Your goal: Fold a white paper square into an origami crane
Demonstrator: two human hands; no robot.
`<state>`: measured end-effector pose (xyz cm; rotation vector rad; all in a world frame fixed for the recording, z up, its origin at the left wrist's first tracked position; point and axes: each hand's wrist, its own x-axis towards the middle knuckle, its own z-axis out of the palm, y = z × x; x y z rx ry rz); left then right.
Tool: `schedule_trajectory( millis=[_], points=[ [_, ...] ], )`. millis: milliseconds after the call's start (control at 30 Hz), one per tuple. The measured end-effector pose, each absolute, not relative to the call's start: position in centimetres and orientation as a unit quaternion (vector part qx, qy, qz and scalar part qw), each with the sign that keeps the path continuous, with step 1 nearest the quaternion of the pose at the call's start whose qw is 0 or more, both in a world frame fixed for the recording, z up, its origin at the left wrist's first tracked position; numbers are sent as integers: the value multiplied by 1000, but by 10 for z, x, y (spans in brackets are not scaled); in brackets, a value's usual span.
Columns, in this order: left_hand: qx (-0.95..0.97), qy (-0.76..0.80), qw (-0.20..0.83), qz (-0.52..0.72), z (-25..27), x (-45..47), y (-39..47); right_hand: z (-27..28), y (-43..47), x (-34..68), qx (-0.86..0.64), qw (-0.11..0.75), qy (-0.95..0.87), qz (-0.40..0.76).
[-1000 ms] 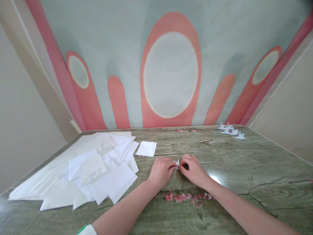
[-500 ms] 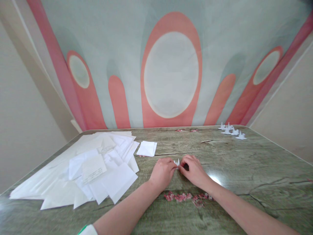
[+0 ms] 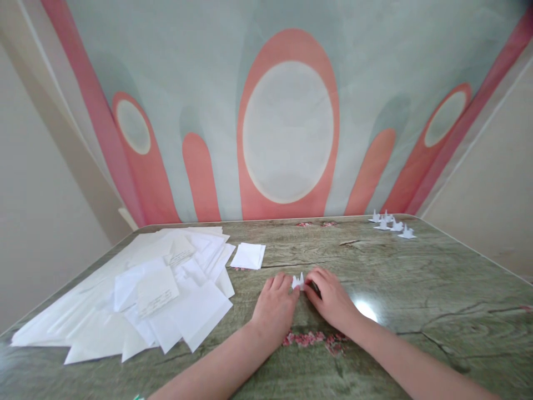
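Note:
A small folded white paper crane (image 3: 298,282) is at the middle of the table, between my two hands, with its points upward. My left hand (image 3: 275,303) has its thumb and fingertips closed on the crane's left side, the other fingers resting toward the tabletop. On the crane's right side, the thumb and forefinger of my right hand (image 3: 331,293) pinch its edge, the rest of the fingers curled. My fingertips hide part of the crane's lower edges.
A large spread of loose white paper sheets (image 3: 204,314) covers the table's left side. Beyond my left hand lies a small stack of white paper squares (image 3: 249,256). Several finished paper cranes (image 3: 407,231) stand at the far right of the wood-patterned table (image 3: 416,278), before a painted wall.
My left hand has turned flatter, its fingers uncurling and lowering, and more of the crane shows. My right hand keeps its pinch. The whole view has shifted slightly.

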<state>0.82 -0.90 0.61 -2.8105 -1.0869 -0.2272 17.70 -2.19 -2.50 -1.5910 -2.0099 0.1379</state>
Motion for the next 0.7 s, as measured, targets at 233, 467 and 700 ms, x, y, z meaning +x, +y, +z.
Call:
schedule_trajectory(
  millis=[233,467,700],
  points=[
    [-927,-370,36,-56,12,7,-11,-17,-37,167,-567,152,-808,-38],
    [-928,-371,29,-30,18,6,-10,-12,-37,160,-581,49,-807,-96],
    [-930,-365,40,-16,18,10,-11,-10,-39,152,-585,21,-806,-89]
  ],
)
